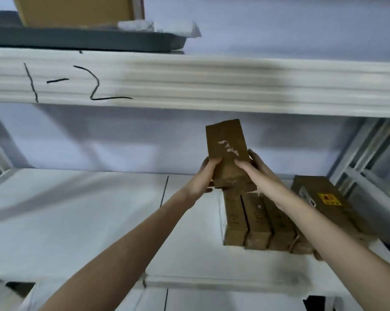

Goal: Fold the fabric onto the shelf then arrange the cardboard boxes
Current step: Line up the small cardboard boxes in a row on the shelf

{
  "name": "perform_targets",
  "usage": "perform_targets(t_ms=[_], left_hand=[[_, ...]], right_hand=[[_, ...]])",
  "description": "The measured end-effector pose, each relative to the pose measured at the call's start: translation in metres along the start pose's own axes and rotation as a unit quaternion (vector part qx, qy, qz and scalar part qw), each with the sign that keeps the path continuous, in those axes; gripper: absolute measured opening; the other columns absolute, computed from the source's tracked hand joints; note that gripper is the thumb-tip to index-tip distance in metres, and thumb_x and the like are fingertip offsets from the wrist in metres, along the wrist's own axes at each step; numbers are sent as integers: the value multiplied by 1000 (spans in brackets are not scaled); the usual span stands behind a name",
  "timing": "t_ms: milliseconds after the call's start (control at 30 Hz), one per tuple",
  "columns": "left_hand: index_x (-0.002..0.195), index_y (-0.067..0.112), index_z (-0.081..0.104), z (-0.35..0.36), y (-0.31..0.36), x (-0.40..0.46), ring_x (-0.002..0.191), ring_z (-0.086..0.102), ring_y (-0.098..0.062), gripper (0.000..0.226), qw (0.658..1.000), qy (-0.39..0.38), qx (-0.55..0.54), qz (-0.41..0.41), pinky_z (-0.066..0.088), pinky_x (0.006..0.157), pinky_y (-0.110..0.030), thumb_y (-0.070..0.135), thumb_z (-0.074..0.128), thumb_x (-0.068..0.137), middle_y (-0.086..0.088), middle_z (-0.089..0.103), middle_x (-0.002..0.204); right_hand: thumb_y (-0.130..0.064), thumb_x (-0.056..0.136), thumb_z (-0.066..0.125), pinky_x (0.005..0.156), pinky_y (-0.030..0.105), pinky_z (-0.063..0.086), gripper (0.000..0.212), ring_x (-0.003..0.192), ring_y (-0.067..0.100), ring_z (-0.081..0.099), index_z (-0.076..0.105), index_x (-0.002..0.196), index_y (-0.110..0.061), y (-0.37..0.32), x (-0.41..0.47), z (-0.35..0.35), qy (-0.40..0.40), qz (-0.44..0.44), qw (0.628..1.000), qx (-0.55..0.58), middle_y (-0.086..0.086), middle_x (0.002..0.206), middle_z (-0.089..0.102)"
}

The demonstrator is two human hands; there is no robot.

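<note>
A long brown cardboard box point(226, 144) with torn white label scraps is held up above the white shelf point(77, 216), tilted with its far end raised. My left hand point(204, 176) grips its left side and my right hand point(256, 170) grips its right side. Under my hands, a row of several similar narrow boxes point(254, 221) lies side by side on the shelf. To their right rests a wider box with a yellow label point(324, 198), partly hidden by my right forearm. Dark grey fabric point(82, 39) lies folded on the upper shelf.
The upper shelf beam point(212, 84) carries the handwritten mark "1-2". A large cardboard box point(75, 10) and white crumpled material point(158, 26) sit on the grey fabric. A metal upright point(366, 153) stands at the right. The shelf's left part is bare white board.
</note>
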State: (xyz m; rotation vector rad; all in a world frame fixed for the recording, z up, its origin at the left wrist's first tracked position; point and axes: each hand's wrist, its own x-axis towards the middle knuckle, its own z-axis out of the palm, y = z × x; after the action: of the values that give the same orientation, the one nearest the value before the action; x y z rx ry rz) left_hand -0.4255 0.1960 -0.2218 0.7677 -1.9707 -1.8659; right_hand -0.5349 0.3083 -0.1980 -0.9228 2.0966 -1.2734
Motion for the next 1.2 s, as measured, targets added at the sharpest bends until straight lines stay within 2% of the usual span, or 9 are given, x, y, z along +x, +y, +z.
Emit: perform_targets(t_ms=[100, 200, 267, 367, 633, 733, 900, 1100, 1200], left_hand=[[128, 23, 43, 44, -6, 7, 102, 57, -15, 51, 1000, -22, -14, -2, 49, 82, -27, 56, 22, 95, -5, 58, 118], [126, 23, 53, 84, -12, 14, 107, 61, -22, 71, 996, -29, -66, -43, 52, 91, -39, 73, 24, 84, -8, 64, 119], [118, 27, 58, 107, -16, 16, 98, 64, -18, 68, 993, -28, -100, -55, 54, 82, -37, 73, 20, 86, -4, 69, 107], [106, 31, 64, 132, -24, 23, 88, 70, -13, 59, 988, -48, -134, -61, 56, 70, -32, 67, 21, 90, 1, 74, 98], [127, 21, 58, 165, -60, 56, 119, 58, -26, 69, 983, 10, -148, -108, 44, 103, -49, 63, 26, 83, -11, 63, 127], [136, 23, 45, 172, -108, 105, 120, 55, -27, 81, 985, 27, -117, -126, 43, 103, -51, 67, 36, 68, -11, 57, 133], [132, 15, 49, 174, -85, 92, 118, 56, -28, 65, 992, 8, -50, -118, 43, 104, -48, 51, 32, 81, -11, 58, 130], [128, 5, 53, 164, -61, 79, 124, 47, -33, 36, 981, 55, 182, -42, 39, 104, -34, 13, 38, 96, -18, 50, 132], [135, 9, 47, 156, -58, 77, 115, 57, -27, 40, 986, 76, 148, -29, 48, 91, -31, 8, 36, 96, -16, 54, 133]], right_hand=[[-66, 79, 49, 95, 34, 42, 71, 119, 21, 51, 30, 141, -37, 18, -13, -36, 13, -1, 999, -29, -10, 125, 51], [-73, 76, 45, 109, 47, 29, 72, 137, 29, 29, 33, 139, -40, 38, -22, -65, 39, 7, 994, -103, -2, 143, 43], [-74, 76, 43, 112, 52, 20, 76, 142, 32, 13, 27, 142, -39, 52, -27, -77, 52, 15, 986, -155, -2, 149, 34], [-76, 76, 39, 112, 58, 20, 84, 142, 36, 9, 16, 146, -36, 69, -32, -88, 55, 20, 976, -209, 1, 152, 30], [-82, 74, 25, 109, 61, 18, 86, 140, 36, 12, 3, 146, -41, 105, -32, -106, 56, 14, 941, -334, 0, 155, 20], [-83, 73, 25, 109, 61, 15, 87, 142, 35, 4, 3, 146, -41, 117, -29, -106, 38, 32, 940, -337, 0, 158, 12], [-81, 75, 26, 110, 59, 13, 84, 143, 30, 1, 5, 146, -42, 121, -27, -104, 44, 17, 938, -344, -1, 158, 9], [-79, 78, 21, 110, 59, 13, 81, 143, 23, -1, 13, 147, -38, 119, -24, -99, 34, -5, 930, -367, -3, 158, 13], [-75, 80, 23, 109, 59, 17, 73, 142, 23, 5, 23, 144, -39, 118, -23, -102, 45, -13, 930, -365, -4, 155, 22]])
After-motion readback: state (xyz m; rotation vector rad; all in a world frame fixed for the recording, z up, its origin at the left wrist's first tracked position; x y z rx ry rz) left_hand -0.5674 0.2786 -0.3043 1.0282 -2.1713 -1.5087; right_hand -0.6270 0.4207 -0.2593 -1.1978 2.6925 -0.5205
